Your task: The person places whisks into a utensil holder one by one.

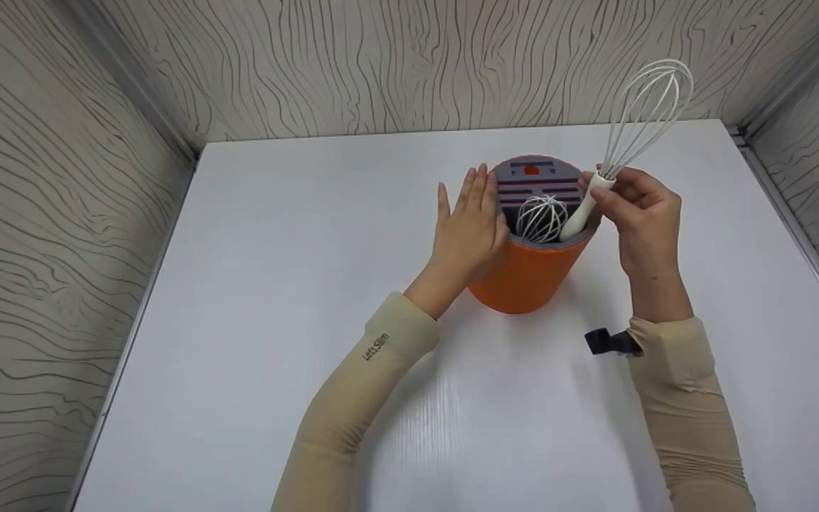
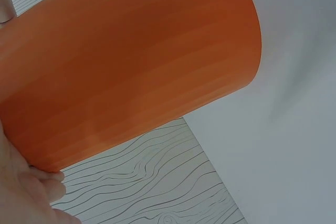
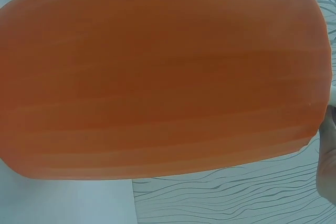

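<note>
An orange utensil holder (image 1: pixel 527 277) with a grey slotted top stands upright on the white table. My left hand (image 1: pixel 468 231) rests along its left side, fingers straight; the left wrist view shows those fingers (image 2: pixel 50 187) against the orange wall. With thumb and fingers, my right hand (image 1: pixel 640 210) pinches a large white whisk (image 1: pixel 587 210) near the top of its handle. Its wire loops point up and right, and the handle's lower end is inside the holder's front opening. A smaller whisk (image 1: pixel 542 219) sits in that opening, wires up, its handle hidden.
A white table (image 1: pixel 274 284) lies under everything. Wood-grain panels (image 1: pixel 352 64) rise behind it and at both sides. A black strap piece (image 1: pixel 605 342) sticks out from the right sleeve.
</note>
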`<state>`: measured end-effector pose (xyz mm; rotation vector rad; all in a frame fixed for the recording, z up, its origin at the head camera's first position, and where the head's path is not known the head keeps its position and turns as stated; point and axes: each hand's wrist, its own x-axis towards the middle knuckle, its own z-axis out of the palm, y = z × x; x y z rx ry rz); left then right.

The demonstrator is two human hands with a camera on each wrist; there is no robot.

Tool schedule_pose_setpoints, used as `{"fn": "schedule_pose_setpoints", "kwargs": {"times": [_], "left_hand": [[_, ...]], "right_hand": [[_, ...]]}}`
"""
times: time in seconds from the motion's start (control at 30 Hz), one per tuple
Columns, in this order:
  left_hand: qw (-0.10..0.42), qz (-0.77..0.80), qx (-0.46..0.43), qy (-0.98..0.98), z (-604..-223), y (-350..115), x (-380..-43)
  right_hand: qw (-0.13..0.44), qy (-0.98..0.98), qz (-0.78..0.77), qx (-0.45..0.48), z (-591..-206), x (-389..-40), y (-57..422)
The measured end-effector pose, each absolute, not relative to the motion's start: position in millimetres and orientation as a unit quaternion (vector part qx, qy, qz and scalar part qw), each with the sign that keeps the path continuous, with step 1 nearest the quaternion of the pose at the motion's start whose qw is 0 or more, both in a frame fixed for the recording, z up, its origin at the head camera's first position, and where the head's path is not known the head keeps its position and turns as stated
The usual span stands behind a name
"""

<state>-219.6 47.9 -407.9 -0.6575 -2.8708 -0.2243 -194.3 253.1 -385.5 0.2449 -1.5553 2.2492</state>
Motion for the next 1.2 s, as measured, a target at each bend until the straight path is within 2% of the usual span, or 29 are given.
{"fn": "schedule_pose_setpoints", "kwargs": {"times": [0.4,0.87,1.07,1.2], "left_hand": [[0.070,-0.087,-0.219,-0.969,-406.6,48.6,-219.5],[0.079,-0.090,-0.219,-0.968,-407.0,48.5,-219.7],[0.098,-0.066,-0.219,-0.969,-407.2,48.7,-219.1],[0.090,-0.066,-0.217,-0.970,-406.9,49.1,-219.5]], "right_hand": [[0.198,-0.554,0.805,0.071,-387.7,-193.6,255.6],[0.205,-0.547,0.809,0.060,-385.9,-196.4,257.0],[0.196,-0.533,0.820,0.069,-385.3,-196.5,257.7],[0.185,-0.545,0.815,0.074,-385.1,-196.0,258.3]]}}
